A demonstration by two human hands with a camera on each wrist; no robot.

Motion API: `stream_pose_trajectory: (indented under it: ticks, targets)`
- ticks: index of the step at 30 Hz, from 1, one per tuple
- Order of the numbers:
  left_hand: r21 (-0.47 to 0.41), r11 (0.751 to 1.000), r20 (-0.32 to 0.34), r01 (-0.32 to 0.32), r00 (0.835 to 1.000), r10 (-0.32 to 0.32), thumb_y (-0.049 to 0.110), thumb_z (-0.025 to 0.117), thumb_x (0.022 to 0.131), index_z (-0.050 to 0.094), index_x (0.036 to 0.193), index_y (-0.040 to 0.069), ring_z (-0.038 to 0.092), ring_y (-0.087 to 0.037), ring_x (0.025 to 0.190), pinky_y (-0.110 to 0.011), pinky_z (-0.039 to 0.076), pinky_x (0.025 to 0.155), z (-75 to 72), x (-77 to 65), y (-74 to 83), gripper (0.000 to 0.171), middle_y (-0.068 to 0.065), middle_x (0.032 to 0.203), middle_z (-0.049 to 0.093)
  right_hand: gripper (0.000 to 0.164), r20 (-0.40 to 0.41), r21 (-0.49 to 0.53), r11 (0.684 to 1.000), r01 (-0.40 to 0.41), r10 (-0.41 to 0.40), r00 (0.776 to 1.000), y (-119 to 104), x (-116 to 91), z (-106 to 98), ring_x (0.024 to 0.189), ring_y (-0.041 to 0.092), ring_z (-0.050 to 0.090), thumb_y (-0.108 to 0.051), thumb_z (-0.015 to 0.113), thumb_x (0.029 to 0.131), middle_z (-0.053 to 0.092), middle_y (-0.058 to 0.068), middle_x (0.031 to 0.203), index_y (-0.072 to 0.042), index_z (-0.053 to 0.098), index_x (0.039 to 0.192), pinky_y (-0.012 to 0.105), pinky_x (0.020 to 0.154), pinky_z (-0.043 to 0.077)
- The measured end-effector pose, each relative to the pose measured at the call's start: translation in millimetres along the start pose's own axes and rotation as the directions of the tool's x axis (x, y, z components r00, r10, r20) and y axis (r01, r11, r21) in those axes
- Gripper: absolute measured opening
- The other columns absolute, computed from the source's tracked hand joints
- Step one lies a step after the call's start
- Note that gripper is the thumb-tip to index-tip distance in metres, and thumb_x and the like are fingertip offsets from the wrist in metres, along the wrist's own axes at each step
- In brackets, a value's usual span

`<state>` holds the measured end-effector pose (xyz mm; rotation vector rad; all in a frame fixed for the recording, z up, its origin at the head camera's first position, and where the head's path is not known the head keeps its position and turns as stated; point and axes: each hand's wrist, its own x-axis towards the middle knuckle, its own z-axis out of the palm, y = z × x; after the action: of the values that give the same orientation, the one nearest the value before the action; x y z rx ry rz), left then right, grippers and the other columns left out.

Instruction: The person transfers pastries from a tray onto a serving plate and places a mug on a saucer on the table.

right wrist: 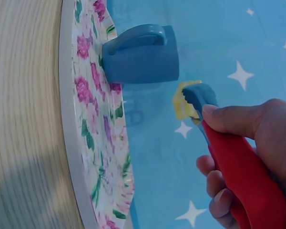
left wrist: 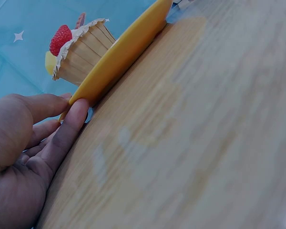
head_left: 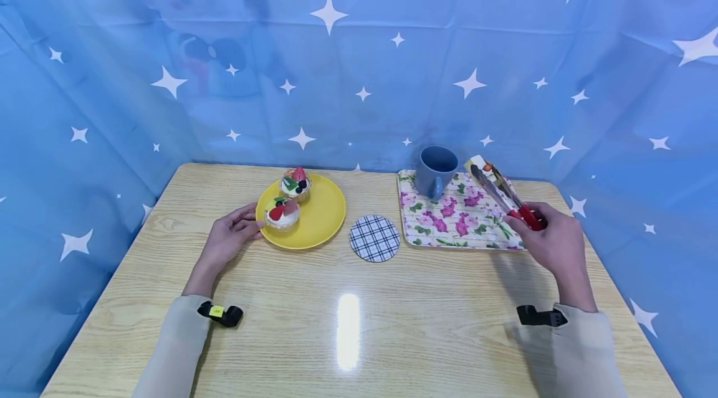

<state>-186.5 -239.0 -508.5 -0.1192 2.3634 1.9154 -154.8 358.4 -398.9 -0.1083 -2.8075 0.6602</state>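
- Plate (head_left: 322,217): yellow, just right of left hand (head_left: 230,236), which pinches its near-left rim, one digit over the edge and one under; can't tell if that rim is off the table (head_left: 280,336).
- Near cupcake (head_left: 282,218): on the plate, just right of left fingertips, red fruit on white cream.
- Far cupcake (head_left: 295,188): also on the plate, beyond left hand and to its right; fruit, green leaf, pale wrapper.
- Coaster (head_left: 374,238): round, dark-on-white check, flat on the table between the hands, near the plate and clear of it.
- Tray (head_left: 417,220): floral, ahead of right hand and to its left.
- Mug (head_left: 437,164): blue-grey, upright on the tray, left of right hand and beyond it, handle toward the person.
- Food piece (head_left: 474,164): yellow and white, held in the tong tips, above the tray's far side; type unclear.
- Tongs (right wrist: 238,157): red grips in right hand (head_left: 552,236), fingers and thumb wrapped round them, tips angled away and left.
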Motion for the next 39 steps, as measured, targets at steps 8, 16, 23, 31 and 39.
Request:
stream_pose_trajectory:
  ticks: [8, 16, 23, 31, 39]
  targets:
    - [0.000, 1.000, 0.000, -0.001, 1.000, 0.001, 0.019, 0.068, 0.101, 0.044, 0.156, 0.011, 0.067, 0.003, 0.097, -0.022, 0.065, 0.087, 0.3, -1.3, 1.5, 0.061, -0.020, 0.132, 0.055, 0.054, -0.022, 0.009, 0.999, 0.045, -0.045, 0.999, -5.3, -0.9, -3.8, 0.092, 0.045, 0.067, -0.039, 0.072, 0.096, 0.069, 0.032, 0.111, 0.003, 0.065, 0.130, 0.035, 0.063, 0.057]
    - [0.003, 1.000, -0.006, 0.007, 1.000, -0.007, 0.021, 0.069, 0.100, 0.045, 0.156, 0.011, 0.068, 0.002, 0.097, -0.023, 0.065, 0.086, 0.9, 0.8, -0.9, 0.061, -0.015, 0.129, 0.058, 0.053, -0.035, 0.014, 0.998, 0.064, -0.063, 0.997, -13.4, -3.5, -5.5, 0.089, 0.043, 0.067, -0.038, 0.073, 0.095, 0.069, 0.032, 0.108, 0.003, 0.066, 0.128, 0.028, 0.061, 0.054]
    - [0.003, 1.000, -0.005, 0.008, 1.000, -0.008, 0.021, 0.070, 0.100, 0.045, 0.156, 0.011, 0.068, 0.001, 0.097, -0.024, 0.065, 0.086, 0.5, 1.6, -3.0, 0.062, -0.014, 0.129, 0.058, 0.056, -0.035, 0.025, 0.997, 0.072, -0.071, 0.997, -19.8, -5.9, -2.3, 0.089, 0.042, 0.066, -0.039, 0.074, 0.095, 0.069, 0.031, 0.110, 0.003, 0.065, 0.130, 0.023, 0.060, 0.052]
    - [0.007, 1.000, 0.002, 0.003, 1.000, -0.003, 0.023, 0.069, 0.100, 0.044, 0.156, 0.011, 0.068, 0.001, 0.098, -0.024, 0.065, 0.087, -0.8, 0.8, -5.1, 0.063, -0.016, 0.132, 0.057, 0.055, -0.035, 0.034, 0.996, 0.087, -0.085, 0.996, -27.3, -8.7, 0.4, 0.086, 0.040, 0.066, -0.038, 0.075, 0.094, 0.069, 0.031, 0.109, 0.003, 0.065, 0.129, 0.019, 0.057, 0.050]
    - [-0.005, 1.000, 0.009, 0.002, 1.000, -0.002, 0.024, 0.070, 0.100, 0.043, 0.157, 0.011, 0.068, 0.001, 0.098, -0.023, 0.065, 0.087, -0.6, 1.0, -4.4, 0.065, -0.015, 0.133, 0.056, 0.049, -0.050, 0.041, 0.993, 0.108, -0.106, 0.993, -32.0, -9.8, 1.6, 0.085, 0.039, 0.065, -0.035, 0.077, 0.093, 0.070, 0.030, 0.107, 0.002, 0.068, 0.124, 0.018, 0.057, 0.049]
